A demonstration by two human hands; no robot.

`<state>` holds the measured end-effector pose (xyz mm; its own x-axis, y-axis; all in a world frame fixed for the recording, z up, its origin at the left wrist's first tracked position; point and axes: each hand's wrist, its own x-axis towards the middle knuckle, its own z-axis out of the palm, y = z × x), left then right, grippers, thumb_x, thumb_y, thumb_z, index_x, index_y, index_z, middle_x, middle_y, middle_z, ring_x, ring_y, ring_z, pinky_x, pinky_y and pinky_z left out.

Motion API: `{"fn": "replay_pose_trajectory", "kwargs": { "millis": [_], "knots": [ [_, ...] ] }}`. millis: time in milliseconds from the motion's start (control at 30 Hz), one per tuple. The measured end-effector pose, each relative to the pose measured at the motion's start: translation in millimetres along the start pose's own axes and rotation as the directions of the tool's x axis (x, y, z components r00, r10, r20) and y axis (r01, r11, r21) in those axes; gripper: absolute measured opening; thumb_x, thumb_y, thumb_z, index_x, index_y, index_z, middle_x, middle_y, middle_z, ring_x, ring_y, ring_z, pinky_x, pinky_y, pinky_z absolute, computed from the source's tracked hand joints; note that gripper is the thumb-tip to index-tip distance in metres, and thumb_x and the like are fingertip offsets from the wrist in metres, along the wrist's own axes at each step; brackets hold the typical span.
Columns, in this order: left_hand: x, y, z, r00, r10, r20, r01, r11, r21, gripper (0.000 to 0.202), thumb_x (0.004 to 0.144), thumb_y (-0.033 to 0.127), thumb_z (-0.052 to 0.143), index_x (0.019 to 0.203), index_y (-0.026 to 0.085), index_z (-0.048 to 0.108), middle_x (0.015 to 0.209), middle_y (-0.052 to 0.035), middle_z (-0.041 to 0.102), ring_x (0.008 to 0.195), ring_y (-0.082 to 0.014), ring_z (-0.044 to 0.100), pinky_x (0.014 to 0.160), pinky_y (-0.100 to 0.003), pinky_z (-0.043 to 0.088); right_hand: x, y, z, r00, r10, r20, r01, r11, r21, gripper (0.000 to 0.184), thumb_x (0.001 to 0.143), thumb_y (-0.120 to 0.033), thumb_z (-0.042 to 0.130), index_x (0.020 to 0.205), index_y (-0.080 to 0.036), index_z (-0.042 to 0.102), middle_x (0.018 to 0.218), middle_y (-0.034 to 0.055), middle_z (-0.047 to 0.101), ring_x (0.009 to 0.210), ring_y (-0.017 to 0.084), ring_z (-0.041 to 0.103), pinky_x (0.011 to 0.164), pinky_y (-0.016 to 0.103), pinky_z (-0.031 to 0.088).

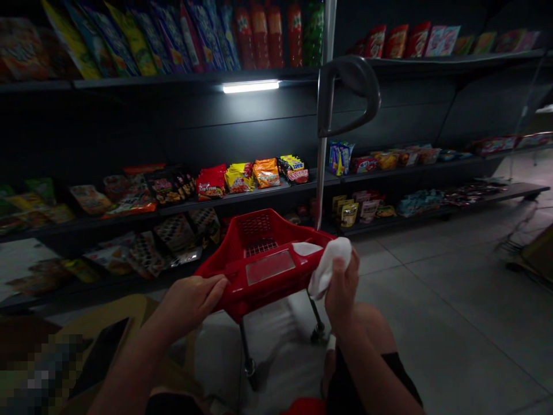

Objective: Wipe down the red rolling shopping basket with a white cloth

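Note:
A small red shopping cart (pixel 233 297) stands in front of me on thin metal legs with wheels. My left hand (pixel 192 300) is closed over the left end of its near edge. In my right hand (pixel 343 288) is a bunched white cloth (pixel 332 262), held against or just beside the right end of that edge; I cannot tell if they touch. A greyish panel (pixel 270 268) is set into the cart's top face, and a white patch (pixel 306 249) shows near the cloth. From the cart's right side rises a metal pole (pixel 322 178) with a dark grey loop (pixel 349 95).
Dark shelves (pixel 254 199) behind the cart carry snack packets (pixel 211 182) and bottles (pixel 259 37). A lit tube (pixel 251 86) hangs under the upper shelf. At lower left, a dark flat object (pixel 101 351) lies on a tan surface (pixel 129 314). Tiled floor (pixel 436 311) extends right.

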<state>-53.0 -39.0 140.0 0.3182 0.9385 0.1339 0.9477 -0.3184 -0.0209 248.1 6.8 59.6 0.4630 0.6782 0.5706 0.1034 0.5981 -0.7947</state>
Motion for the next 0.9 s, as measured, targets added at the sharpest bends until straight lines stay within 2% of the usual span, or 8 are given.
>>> {"fn": "replay_pose_trajectory", "kwargs": {
  "millis": [67, 167, 233, 433, 667, 733, 833, 900],
  "knots": [
    [0.9, -1.0, 0.5, 1.0, 0.006, 0.0, -0.006, 1.0, 0.006, 0.048, 0.099, 0.042, 0.027, 0.089, 0.025, 0.07, 0.068, -0.0022, 0.068, 0.065, -0.0174, 0.064, 0.061, -0.026, 0.039, -14.8, -18.3, 16.8, 0.924, -0.291, 0.248, 0.34, 0.921, -0.188, 0.024, 0.094, -0.032, 0.05, 0.112, -0.021, 0.062, 0.128, 0.0104, 0.06, 0.131, 0.027, 0.048, 0.112, 0.049, 0.034],
    [-0.8, -4.6, -0.8, 1.0, 0.025, 0.002, -0.025, 1.0, -0.018, 0.046, 0.098, 0.042, 0.028, 0.088, 0.025, 0.07, 0.068, -0.0017, 0.069, 0.064, -0.0168, 0.064, 0.061, -0.026, 0.04, -17.2, -36.7, 33.2, 0.692, -0.456, 0.559, 0.637, 0.751, -0.175, 0.017, 0.091, -0.028, 0.056, 0.103, -0.02, 0.065, 0.121, 0.0082, 0.065, 0.126, 0.025, 0.053, 0.115, 0.045, 0.03],
    [-3.3, -7.9, -2.4, 0.999, 0.037, 0.004, -0.037, 0.998, -0.049, 0.045, 0.098, 0.042, 0.03, 0.087, 0.026, 0.071, 0.07, -0.0013, 0.07, 0.065, -0.0161, 0.064, 0.062, -0.025, 0.041, 2.7, -31.8, 30.6, 0.688, -0.44, 0.577, 0.658, 0.713, -0.241, 0.016, 0.09, -0.03, 0.057, 0.098, -0.019, 0.066, 0.114, 0.0089, 0.069, 0.116, 0.024, 0.059, 0.11, 0.043, 0.035],
    [-5.8, -13.4, -3.6, 0.999, -0.015, 0.043, 0.016, 1.0, -0.018, 0.046, 0.098, 0.043, 0.028, 0.089, 0.026, 0.071, 0.073, -0.0015, 0.072, 0.069, -0.0165, 0.066, 0.064, -0.024, 0.041, 83.9, 19.9, -2.9, 0.849, -0.198, 0.49, 0.402, 0.845, -0.354, 0.037, 0.099, -0.031, 0.036, 0.085, -0.019, 0.068, 0.094, 0.0087, 0.072, 0.094, 0.021, 0.064, 0.085, 0.035, 0.049],
    [2.7, -10.7, -2.1, 0.985, -0.156, 0.069, 0.149, 0.985, 0.088, 0.051, 0.098, 0.045, 0.023, 0.098, 0.026, 0.07, 0.087, -0.0039, 0.075, 0.08, -0.0211, 0.069, 0.065, -0.028, 0.041, 15.6, -35.7, 42.8, 0.801, -0.174, 0.573, 0.524, 0.665, -0.532, 0.027, 0.096, -0.04, 0.05, 0.093, -0.019, 0.066, 0.099, 0.0102, 0.071, 0.102, 0.025, 0.06, 0.106, 0.045, 0.035],
    [2.1, -10.5, -2.4, 0.989, -0.138, 0.06, 0.132, 0.987, 0.093, 0.051, 0.099, 0.045, 0.023, 0.098, 0.026, 0.07, 0.086, -0.0036, 0.075, 0.08, -0.0208, 0.069, 0.065, -0.028, 0.041, -13.8, -46.2, 54.8, 0.746, -0.269, 0.609, 0.603, 0.661, -0.447, 0.026, 0.094, -0.038, 0.054, 0.109, -0.019, 0.063, 0.122, 0.0106, 0.066, 0.119, 0.025, 0.054, 0.111, 0.044, 0.031],
    [-3.5, -11.9, -2.7, 0.998, -0.049, 0.024, 0.047, 0.996, 0.081, 0.05, 0.099, 0.043, 0.024, 0.093, 0.025, 0.07, 0.08, -0.0039, 0.073, 0.074, -0.0196, 0.068, 0.065, -0.028, 0.041, -34.8, -33.9, 52.4, 0.548, -0.478, 0.687, 0.778, 0.592, -0.209, 0.024, 0.093, -0.029, 0.057, 0.116, -0.023, 0.061, 0.134, 0.0058, 0.061, 0.134, 0.021, 0.045, 0.117, 0.042, 0.026],
    [-8.6, -12.8, -2.7, 1.0, 0.004, -0.012, -0.003, 0.998, 0.056, 0.049, 0.099, 0.041, 0.025, 0.088, 0.024, 0.069, 0.078, -0.0041, 0.072, 0.071, -0.0186, 0.067, 0.065, -0.028, 0.042, -28.6, -12.2, 36.7, 0.505, -0.558, 0.659, 0.823, 0.541, -0.173, 0.026, 0.091, -0.026, 0.06, 0.117, -0.023, 0.06, 0.134, 0.0065, 0.061, 0.137, 0.021, 0.043, 0.117, 0.042, 0.025]
  ]
}}
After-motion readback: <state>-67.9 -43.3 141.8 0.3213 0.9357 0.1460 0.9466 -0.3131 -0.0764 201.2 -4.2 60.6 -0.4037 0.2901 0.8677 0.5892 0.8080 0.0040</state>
